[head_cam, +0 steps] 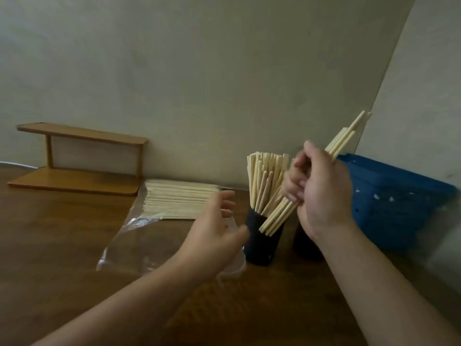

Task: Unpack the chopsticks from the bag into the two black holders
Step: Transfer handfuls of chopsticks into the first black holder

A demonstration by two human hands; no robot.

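My right hand (320, 193) grips a slanted bundle of pale wooden chopsticks (344, 143) above the two black holders. The left black holder (262, 240) stands packed with several upright chopsticks (264, 178). The second black holder (303, 245) is mostly hidden behind my right wrist, so its contents cannot be seen. My left hand (217, 226) hovers open, fingers apart, over the mouth of the clear plastic bag (129, 236). More chopsticks (179, 201) lie flat in a row inside the bag, at its far end.
A blue plastic basket (399, 203) sits right of the holders against the wall. A small wooden two-tier shelf (79, 161) stands at the back left. The brown wooden table (62, 245) extends toward me.
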